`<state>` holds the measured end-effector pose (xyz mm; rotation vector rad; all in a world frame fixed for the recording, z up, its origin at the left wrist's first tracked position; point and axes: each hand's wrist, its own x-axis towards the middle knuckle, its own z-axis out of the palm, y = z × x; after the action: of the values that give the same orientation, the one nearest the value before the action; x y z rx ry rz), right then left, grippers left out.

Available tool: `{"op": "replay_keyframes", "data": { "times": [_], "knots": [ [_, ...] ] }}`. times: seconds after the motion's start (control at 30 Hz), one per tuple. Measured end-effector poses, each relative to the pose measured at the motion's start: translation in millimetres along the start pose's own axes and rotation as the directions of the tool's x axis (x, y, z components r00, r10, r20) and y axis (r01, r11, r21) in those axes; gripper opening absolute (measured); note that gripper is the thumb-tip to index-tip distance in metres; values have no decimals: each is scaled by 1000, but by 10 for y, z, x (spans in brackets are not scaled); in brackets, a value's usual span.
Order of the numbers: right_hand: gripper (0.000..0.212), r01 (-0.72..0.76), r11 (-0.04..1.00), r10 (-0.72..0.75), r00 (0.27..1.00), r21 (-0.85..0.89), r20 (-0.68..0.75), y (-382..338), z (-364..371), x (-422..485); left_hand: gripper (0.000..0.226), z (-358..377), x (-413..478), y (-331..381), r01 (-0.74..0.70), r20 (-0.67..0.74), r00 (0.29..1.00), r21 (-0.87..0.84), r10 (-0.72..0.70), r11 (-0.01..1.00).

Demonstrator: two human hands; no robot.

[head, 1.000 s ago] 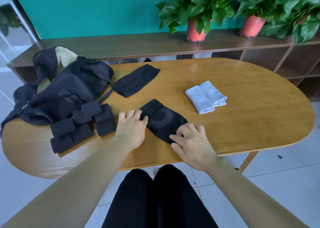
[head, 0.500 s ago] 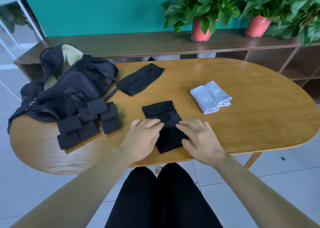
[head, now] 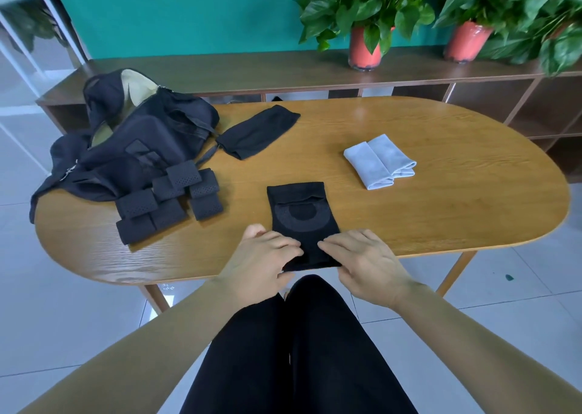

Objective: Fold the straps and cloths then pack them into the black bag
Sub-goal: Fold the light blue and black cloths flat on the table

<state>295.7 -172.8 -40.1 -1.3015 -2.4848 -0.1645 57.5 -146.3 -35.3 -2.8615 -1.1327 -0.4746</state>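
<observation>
We have slid our hands back along the black knitted sleeve [head: 299, 212] on the oval wooden table [head: 441, 199], and our left hand [head: 263, 264] and right hand [head: 365, 262] now pinch its near end.

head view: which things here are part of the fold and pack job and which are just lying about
Job: black sleeve, near end held by left hand and right hand; second black cloth; folded grey cloth; folded black straps; black bag.
Lying about: left potted plant and right potted plant, on the wooden shelf behind the table.
</observation>
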Motion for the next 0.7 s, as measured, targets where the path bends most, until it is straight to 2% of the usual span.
{"op": "replay_keyframes", "data": {
  "times": [0.07, 0.13, 0.2, 0.27, 0.43, 0.57, 0.7],
  "knots": [
    [40, -64, 995, 68, 997, 81, -47, 6, -5, 32, 24, -42, -20, 8, 60, -62, 996, -73, -64, 996],
    [32, -195, 957, 210, 977, 214, -47, 22, -27, 97, 14, -117, -3, 4, 204, -80, 972, -189, -222, 961],
    [21, -369, 842, 387, 921, 394, 37, 30, -76, 178, 11, -137, 41, -58, 351, -26, 925, -317, -378, 881],
    [12, -508, 712, 515, 847, 486, 132, 44, -119, 269, 13, -156, 108, -129, 432, 13, 885, -400, -466, 809],
    [17, -598, 659, 601, 783, 457, 158, 72, -124, 499, 29, -164, 296, -214, 549, 32, 819, -334, -573, 766],
    [21, -631, 586, 630, 749, 509, 204, 69, -87, 586, 29, -161, 409, -232, 586, 49, 799, -289, -600, 757],
    [16, -696, 595, 678, 703, 402, 214, 78, 1, 670, 27, -102, 483, -285, 626, 69, 774, -231, -629, 745]
  ]
}}
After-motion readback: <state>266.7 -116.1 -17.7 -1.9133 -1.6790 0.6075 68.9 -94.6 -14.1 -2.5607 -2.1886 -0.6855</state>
